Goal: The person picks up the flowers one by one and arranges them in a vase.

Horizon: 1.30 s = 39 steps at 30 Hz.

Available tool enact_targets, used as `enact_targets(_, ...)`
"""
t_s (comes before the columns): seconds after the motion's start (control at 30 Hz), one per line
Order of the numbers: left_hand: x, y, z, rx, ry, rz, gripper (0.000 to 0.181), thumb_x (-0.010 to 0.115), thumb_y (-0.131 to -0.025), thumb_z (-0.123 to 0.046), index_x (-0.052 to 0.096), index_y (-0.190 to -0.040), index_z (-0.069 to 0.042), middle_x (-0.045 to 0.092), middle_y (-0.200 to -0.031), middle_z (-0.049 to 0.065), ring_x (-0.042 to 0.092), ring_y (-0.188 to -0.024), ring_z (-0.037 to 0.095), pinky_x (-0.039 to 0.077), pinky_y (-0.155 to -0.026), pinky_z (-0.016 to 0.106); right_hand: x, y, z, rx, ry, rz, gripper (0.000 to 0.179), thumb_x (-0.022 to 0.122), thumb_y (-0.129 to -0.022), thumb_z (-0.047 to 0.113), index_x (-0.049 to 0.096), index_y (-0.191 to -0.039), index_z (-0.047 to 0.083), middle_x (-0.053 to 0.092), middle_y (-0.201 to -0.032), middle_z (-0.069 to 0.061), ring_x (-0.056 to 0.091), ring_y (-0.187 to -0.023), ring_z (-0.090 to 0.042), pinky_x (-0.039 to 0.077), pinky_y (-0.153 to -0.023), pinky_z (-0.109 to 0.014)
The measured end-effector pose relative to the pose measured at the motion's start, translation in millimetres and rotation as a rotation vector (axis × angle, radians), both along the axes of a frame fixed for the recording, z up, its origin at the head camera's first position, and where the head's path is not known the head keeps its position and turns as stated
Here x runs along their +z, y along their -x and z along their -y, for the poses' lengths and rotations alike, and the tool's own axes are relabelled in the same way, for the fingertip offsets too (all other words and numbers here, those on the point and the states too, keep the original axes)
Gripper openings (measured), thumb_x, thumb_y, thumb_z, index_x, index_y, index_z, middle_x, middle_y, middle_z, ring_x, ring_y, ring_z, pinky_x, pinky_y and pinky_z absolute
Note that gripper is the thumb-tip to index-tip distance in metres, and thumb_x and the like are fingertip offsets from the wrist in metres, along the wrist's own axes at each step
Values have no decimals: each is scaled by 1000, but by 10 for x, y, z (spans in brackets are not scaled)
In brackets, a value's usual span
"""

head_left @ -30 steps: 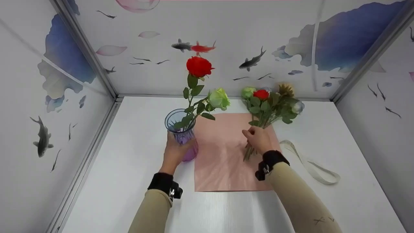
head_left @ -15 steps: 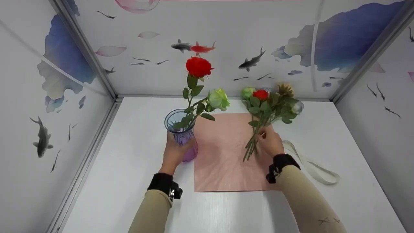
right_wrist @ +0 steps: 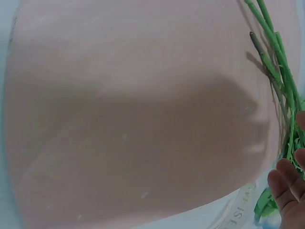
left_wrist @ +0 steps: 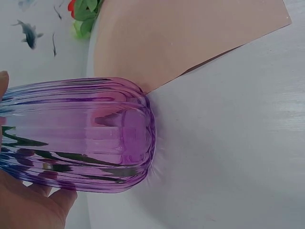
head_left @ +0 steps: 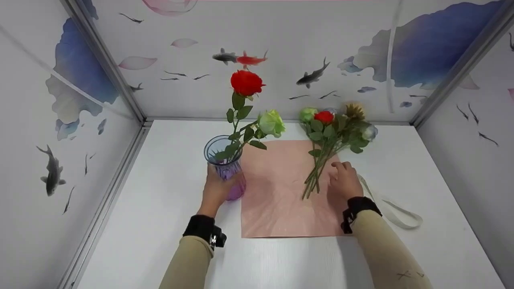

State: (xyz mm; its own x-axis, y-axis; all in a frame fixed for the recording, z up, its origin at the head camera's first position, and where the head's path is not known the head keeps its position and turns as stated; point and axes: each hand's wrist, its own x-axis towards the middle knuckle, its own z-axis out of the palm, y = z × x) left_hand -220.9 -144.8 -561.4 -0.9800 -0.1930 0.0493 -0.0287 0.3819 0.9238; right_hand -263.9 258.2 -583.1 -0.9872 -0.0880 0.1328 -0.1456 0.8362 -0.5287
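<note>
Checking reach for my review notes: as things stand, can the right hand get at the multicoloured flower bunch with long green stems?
Likely yes. The right hand appears to hold nothing and is just beside the multicoloured flower bunch with long green stems; nothing visible stands between them.

White table (head_left: 160, 200) (paper (head_left: 277, 200), ribbon (head_left: 407, 226) atop).

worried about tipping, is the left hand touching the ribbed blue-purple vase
Touching: the head view shows the left hand gripping the ribbed blue-purple vase around its body.
</note>
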Motion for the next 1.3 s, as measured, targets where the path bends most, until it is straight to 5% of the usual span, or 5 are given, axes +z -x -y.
enact_targets(0.4, 0, -19, -3, 8, 11, 38, 106, 80, -86, -38, 12, -160, -7, 40, -156, 22, 41, -144, 36, 33, -118, 53, -238, -68, -99, 25, -152, -154, 39, 55, -105, 9, 52, -142, -4, 51, -132, -35, 52, -111, -58, 45, -89, -67)
enact_targets(0.7, 6, -24, -11, 18, 8, 53, 106, 80, -86, -39, 12, -160, -6, 39, -156, 22, 41, -144, 37, 34, -118, 54, -284, -84, -95, 56, -274, -74, 59, 59, -97, -4, 38, -153, 2, 43, -145, -32, 47, -120, -60, 44, -92, -70)
enact_targets(1.03, 15, 0, -19, 9, 18, 46, 102, 78, -85, -33, 12, -160, -11, 39, -157, 19, 42, -144, 36, 33, -118, 54, -249, -59, 17, 114, -407, -23, 68, 47, -98, -18, 36, -158, 13, 24, -165, -23, 42, -131, -58, 40, -96, -75)
enact_targets(1.3, -4, 4, -11, 9, 15, 54, 104, 79, -85, -35, 12, -160, -10, 39, -157, 19, 41, -145, 35, 32, -119, 53, -234, -50, 65, 170, -368, 131, 74, 42, -98, -20, 28, -162, 16, 12, -170, -18, 20, -148, -55, 19, -109, -80)
